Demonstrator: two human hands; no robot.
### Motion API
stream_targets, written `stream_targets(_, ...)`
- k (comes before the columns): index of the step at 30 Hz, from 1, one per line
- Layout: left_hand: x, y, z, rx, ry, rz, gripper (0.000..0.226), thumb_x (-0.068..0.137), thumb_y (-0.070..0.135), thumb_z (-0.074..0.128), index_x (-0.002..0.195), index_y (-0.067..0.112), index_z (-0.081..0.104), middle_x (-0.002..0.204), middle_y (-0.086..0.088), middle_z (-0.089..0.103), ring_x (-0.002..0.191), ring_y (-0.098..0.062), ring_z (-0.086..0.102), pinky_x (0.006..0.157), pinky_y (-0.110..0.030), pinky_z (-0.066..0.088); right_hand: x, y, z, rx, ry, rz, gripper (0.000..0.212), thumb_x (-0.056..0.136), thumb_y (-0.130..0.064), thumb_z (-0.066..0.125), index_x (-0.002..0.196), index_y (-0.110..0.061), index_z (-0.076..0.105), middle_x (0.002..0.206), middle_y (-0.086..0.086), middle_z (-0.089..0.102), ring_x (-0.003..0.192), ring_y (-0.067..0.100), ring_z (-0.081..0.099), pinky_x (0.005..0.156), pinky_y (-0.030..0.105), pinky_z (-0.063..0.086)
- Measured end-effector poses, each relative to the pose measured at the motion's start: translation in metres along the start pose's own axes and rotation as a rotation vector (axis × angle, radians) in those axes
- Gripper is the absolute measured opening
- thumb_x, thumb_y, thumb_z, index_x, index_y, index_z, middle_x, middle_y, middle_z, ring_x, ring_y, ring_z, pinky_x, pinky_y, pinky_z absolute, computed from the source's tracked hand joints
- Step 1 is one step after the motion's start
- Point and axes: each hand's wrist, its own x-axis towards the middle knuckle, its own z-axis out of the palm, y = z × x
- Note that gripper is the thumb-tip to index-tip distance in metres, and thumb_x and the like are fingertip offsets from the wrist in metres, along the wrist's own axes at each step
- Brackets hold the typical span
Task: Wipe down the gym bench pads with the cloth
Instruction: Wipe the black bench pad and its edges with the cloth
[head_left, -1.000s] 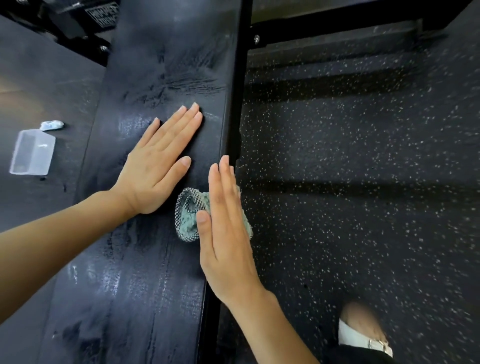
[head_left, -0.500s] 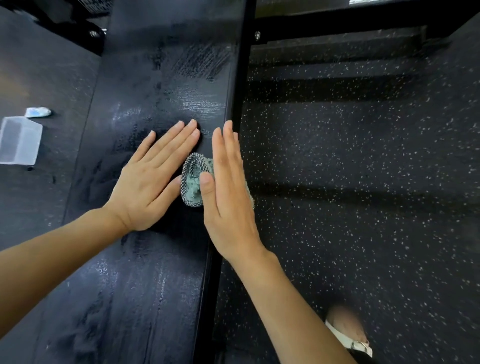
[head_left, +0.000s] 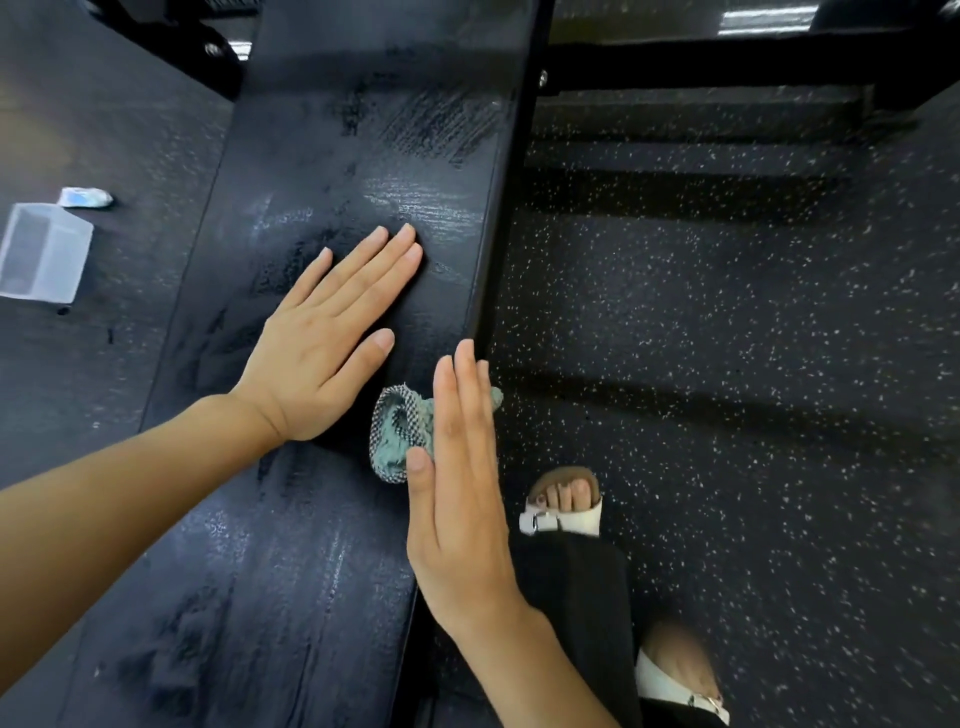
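1. Cloth (head_left: 402, 436): a small teal woven rag with a chequered hem, bunched into a loose wad. It lies at the right edge of the bench pad (head_left: 363, 156), pinned under the right hand (head_left: 462, 493). It is judged light, limp and apt to crumple or slip, so it is best held down under a flat palm, not pinched at a corner.
2. Right hand: fingers straight and together, thumb tip on the cloth, pressing it to the pad edge with nothing curled round it.
3. Left hand (head_left: 332, 338): flat on the pad top just beside the cloth, fingers straight and slightly spread, holding nothing.
4. Bench pad: long and black with a grained, vinyl-like cover and streaky sheen (damp or residue, cannot tell). It is judged firm and faintly slick.
5. Surroundings: black rubber floor (head_left: 727, 364) with pale flecks, a clear plastic tub (head_left: 44, 254) at left and a sandalled foot (head_left: 563, 501) beside the bench.
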Motion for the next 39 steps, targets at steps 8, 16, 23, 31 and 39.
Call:
stream_targets(8, 0.010, -0.008, -0.005, 0.007, -0.023, 0.014, 0.059, 0.101, 0.034, 0.026, 0.156, 0.012, 0.020, 0.165, -0.002, 0.015, 0.153, -0.018, 0.011, 0.123, -0.043, 0.009, 0.033, 0.000, -0.008, 0.005, 0.010, -0.015, 0.056, 0.105, -0.020, 0.030, 0.155, -0.008, 0.008, 0.166, 0.001, 0.000, 0.153, 0.017, -0.004, 0.124, 0.040, 0.006)
stream_targets(16, 0.019, -0.013, -0.006, 0.011, -0.030, 0.024, 0.058, 0.103, 0.033, 0.025, 0.157, 0.013, 0.019, 0.165, -0.001, 0.014, 0.153, -0.017, 0.010, 0.123, -0.042, 0.007, 0.078, 0.003, -0.020, -0.046, 0.013, -0.039, 0.055, 0.107, -0.014, 0.034, 0.155, -0.008, 0.008, 0.165, 0.002, -0.001, 0.152, 0.015, -0.007, 0.125, 0.040, 0.005)
stream_targets(23, 0.028, -0.016, -0.006, 0.017, -0.027, 0.006, 0.060, 0.102, 0.033, 0.027, 0.157, 0.012, 0.015, 0.165, -0.002, 0.011, 0.153, -0.017, 0.008, 0.124, -0.042, 0.006, 0.127, 0.005, -0.028, -0.087, 0.080, -0.055, 0.053, 0.106, -0.014, 0.033, 0.155, -0.003, 0.015, 0.165, 0.009, 0.004, 0.153, 0.019, -0.006, 0.125, 0.039, 0.004)
stream_targets(31, 0.045, -0.022, -0.010, 0.027, -0.022, 0.006, 0.060, 0.103, 0.033, 0.025, 0.157, 0.009, 0.016, 0.165, -0.003, 0.012, 0.153, -0.017, 0.008, 0.124, -0.042, 0.005, 0.068, -0.006, -0.020, -0.109, 0.003, -0.017, 0.056, 0.107, -0.021, 0.031, 0.156, -0.016, 0.006, 0.166, -0.006, -0.006, 0.153, 0.015, -0.007, 0.124, 0.035, 0.002)
stream_targets(39, 0.067, -0.029, -0.015, 0.023, -0.031, 0.023, 0.060, 0.102, 0.031, 0.025, 0.157, 0.008, 0.015, 0.165, -0.004, 0.011, 0.153, -0.016, 0.007, 0.124, -0.042, 0.005, 0.061, -0.007, -0.015, -0.232, 0.035, 0.008, 0.056, 0.105, -0.022, 0.026, 0.157, -0.015, 0.006, 0.166, -0.004, -0.004, 0.153, 0.017, 0.000, 0.123, 0.036, -0.002)
